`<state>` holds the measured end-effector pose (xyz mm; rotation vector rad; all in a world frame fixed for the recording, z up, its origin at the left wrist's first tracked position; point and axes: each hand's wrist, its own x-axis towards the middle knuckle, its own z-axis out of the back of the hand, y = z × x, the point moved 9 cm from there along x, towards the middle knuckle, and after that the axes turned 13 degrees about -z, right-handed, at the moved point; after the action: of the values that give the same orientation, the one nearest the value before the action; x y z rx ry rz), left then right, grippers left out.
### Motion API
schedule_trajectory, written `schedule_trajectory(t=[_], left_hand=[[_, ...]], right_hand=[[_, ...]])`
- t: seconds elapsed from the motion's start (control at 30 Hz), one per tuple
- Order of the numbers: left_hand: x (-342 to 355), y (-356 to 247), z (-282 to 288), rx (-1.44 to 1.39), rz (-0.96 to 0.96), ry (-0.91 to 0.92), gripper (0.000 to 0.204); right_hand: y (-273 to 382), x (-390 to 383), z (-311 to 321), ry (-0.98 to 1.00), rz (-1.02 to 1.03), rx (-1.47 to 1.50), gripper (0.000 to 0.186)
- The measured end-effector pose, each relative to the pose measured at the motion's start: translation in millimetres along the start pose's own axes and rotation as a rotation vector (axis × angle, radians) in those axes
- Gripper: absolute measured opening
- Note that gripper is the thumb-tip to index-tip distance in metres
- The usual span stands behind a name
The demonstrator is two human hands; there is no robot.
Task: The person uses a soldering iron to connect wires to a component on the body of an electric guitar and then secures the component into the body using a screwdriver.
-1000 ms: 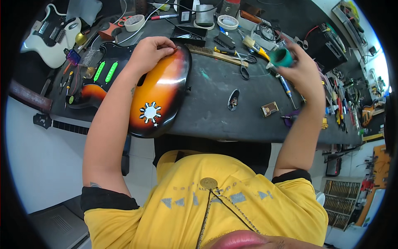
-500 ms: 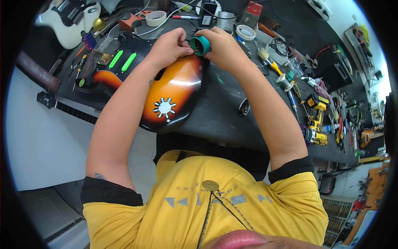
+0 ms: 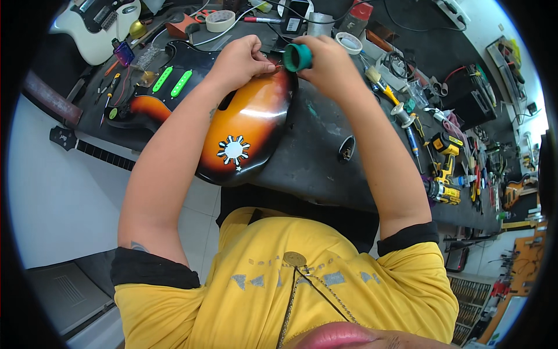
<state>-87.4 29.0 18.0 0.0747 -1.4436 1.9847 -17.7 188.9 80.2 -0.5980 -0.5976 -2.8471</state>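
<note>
A sunburst guitar body [image 3: 250, 119], orange with a dark edge and a white sun emblem, lies on the dark workbench. My left hand [image 3: 247, 59] is closed in a pinch above its far part, with what looks like a thin wire [image 3: 279, 66] at the fingertips. To the right of that, my right hand [image 3: 327, 61] grips a small round green tub [image 3: 297, 57], tilted so that its dark opening shows. My fingers partly hide the tub's far side. Left of my left forearm is a black guitar pickguard [image 3: 185, 61] with two bright green pickups [image 3: 181, 83].
A small round dark-rimmed container [image 3: 346, 149] lies at the bench's near side. To the right are a brush [image 3: 381, 86], a solder spool [image 3: 401, 114] and a yellow drill [image 3: 445, 166]. Masking tape [image 3: 221, 21] and a white guitar body [image 3: 96, 29] are at the far left.
My right hand has moved slightly right with the green tub, drawing it away from my left fingertips. My left hand keeps its pinch, shifted only a little.
</note>
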Motion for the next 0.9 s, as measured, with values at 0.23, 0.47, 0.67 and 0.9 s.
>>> schedule_trajectory(t=[0.23, 0.47, 0.67, 0.9], left_hand=[[-1.2, -3.3, -5.4, -0.036, 0.017, 0.036, 0.041], [5.2, 8.6, -8.3, 0.024, -0.066, 0.088, 0.042], [3.5, -0.9, -16.3, 0.024, -0.008, 0.096, 0.042], [0.4, -0.5, -21.2, 0.024, -0.014, 0.178, 0.037]], right_hand=[[-98.3, -43.6, 40.1, 0.079, -0.43, -0.014, 0.058], [-99.6, -93.9, 9.0, 0.265, -0.186, -0.002, 0.068], [-120.9, -101.7, 30.3, 0.197, -0.218, 0.054, 0.067], [-184.3, -122.3, 97.4, 0.031, -0.481, 0.125, 0.024]])
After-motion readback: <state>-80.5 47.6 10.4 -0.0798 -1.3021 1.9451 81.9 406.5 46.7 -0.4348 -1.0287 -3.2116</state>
